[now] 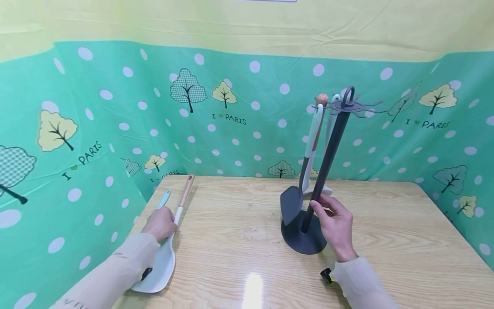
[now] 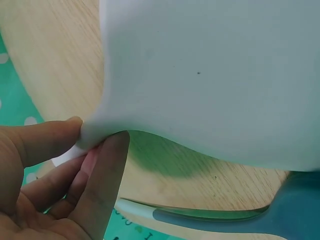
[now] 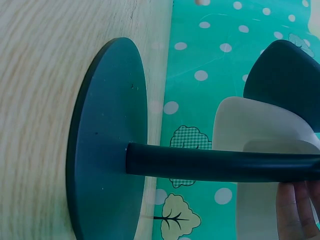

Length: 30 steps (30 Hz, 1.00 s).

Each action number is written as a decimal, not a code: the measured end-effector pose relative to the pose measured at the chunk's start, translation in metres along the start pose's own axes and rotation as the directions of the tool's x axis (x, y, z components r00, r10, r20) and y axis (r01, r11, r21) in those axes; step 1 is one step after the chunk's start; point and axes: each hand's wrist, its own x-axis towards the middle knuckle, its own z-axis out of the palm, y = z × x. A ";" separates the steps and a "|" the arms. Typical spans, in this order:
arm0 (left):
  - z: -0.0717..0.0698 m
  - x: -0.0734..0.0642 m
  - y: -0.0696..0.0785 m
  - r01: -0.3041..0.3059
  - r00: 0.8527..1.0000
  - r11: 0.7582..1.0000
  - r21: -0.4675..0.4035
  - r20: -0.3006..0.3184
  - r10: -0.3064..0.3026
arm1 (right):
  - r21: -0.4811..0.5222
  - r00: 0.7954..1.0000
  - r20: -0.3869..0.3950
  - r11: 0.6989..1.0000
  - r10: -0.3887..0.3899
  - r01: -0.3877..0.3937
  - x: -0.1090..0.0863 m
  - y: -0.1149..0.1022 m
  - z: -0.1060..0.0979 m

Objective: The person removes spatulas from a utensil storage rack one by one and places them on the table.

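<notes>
My left hand [image 1: 159, 223] pinches a white turner [image 1: 164, 268] at its neck, between thumb and fingers. The turner's broad head [image 2: 210, 75] fills much of the left wrist view, and its wood-coloured handle [image 1: 187, 189] points to the back of the table. Beside it lies a dark utensil [image 2: 295, 207] with a mint handle [image 1: 164, 198], partly hidden by my hand. My right hand [image 1: 336, 221] holds the dark post [image 1: 326, 167] of a utensil stand low down. From the stand's hook ring [image 1: 349, 106] hang a dark turner [image 1: 291, 204] and white-headed utensils [image 3: 265, 122].
The stand's round base [image 1: 305, 242] is on the wooden table [image 1: 231, 240]. A green dotted cloth [image 1: 254, 128] hangs behind and at both sides. Hooks stick out at the stand's top right.
</notes>
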 end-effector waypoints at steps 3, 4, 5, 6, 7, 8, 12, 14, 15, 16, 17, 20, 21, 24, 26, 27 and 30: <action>0.001 0.001 0.001 -0.004 1.000 1.000 0.015 -0.003 0.004 | -0.005 1.000 0.000 1.000 -0.005 0.005 -0.001 -0.013 -0.001; 0.001 0.001 0.001 -0.003 1.000 1.000 0.020 -0.002 0.003 | -0.010 1.000 0.000 1.000 -0.007 0.007 -0.001 -0.017 -0.001; 0.001 0.002 0.001 -0.002 1.000 1.000 0.027 -0.001 0.002 | -0.015 1.000 -0.001 1.000 -0.003 0.003 -0.002 -0.019 -0.001; 0.001 0.002 0.002 0.000 1.000 0.999 0.035 0.001 0.000 | -0.016 1.000 0.000 1.000 0.000 0.000 -0.002 -0.020 -0.001; 0.001 0.002 0.002 0.000 1.000 0.999 0.041 0.003 0.000 | -0.017 1.000 0.001 1.000 0.002 -0.002 -0.002 -0.021 -0.001; 0.001 0.002 0.002 0.000 1.000 0.999 0.050 0.005 0.000 | -0.019 1.000 0.002 1.000 0.005 -0.005 -0.002 -0.021 -0.001; 0.001 0.004 0.002 -0.008 1.000 0.997 0.081 0.011 0.007 | -0.023 1.000 0.004 1.000 0.009 -0.008 -0.002 -0.022 -0.001; 0.001 0.006 0.002 -0.011 1.000 0.996 0.090 0.012 0.010 | -0.023 1.000 0.004 1.000 0.007 -0.007 -0.002 -0.022 -0.001; 0.001 0.007 0.002 -0.012 1.000 0.996 0.093 0.012 0.011 | -0.022 1.000 0.004 1.000 0.006 -0.006 -0.002 -0.022 -0.001; 0.002 0.008 0.002 -0.013 1.000 0.995 0.095 0.013 0.012 | -0.021 1.000 0.004 1.000 0.005 -0.005 -0.002 -0.022 -0.001; 0.002 0.008 0.002 -0.012 1.000 0.995 0.096 0.013 0.011 | -0.020 1.000 0.004 1.000 0.004 -0.004 -0.002 -0.022 -0.001; 0.003 0.009 0.002 -0.002 1.000 0.995 0.098 0.016 0.001 | -0.022 1.000 0.004 1.000 -0.004 0.004 -0.002 -0.023 -0.002; 0.003 0.010 0.002 0.000 1.000 0.995 0.100 0.018 -0.002 | -0.023 1.000 0.005 1.000 -0.005 0.005 -0.002 -0.023 -0.002; 0.004 0.010 0.002 0.004 1.000 0.994 0.113 0.019 -0.006 | -0.030 1.000 0.004 1.000 -0.008 0.008 -0.002 -0.023 -0.002; 0.005 0.010 0.002 0.002 1.000 0.993 0.120 0.020 -0.005 | -0.032 1.000 0.005 0.999 -0.004 0.004 -0.002 -0.023 -0.002; 0.005 0.010 0.002 0.000 1.000 0.992 0.123 0.021 -0.003 | -0.030 1.000 0.006 1.000 -0.002 0.002 -0.002 -0.023 -0.002; 0.005 0.010 0.003 0.002 1.000 0.992 0.123 0.024 -0.005 | -0.027 1.000 0.006 1.000 0.003 -0.003 -0.002 -0.024 -0.002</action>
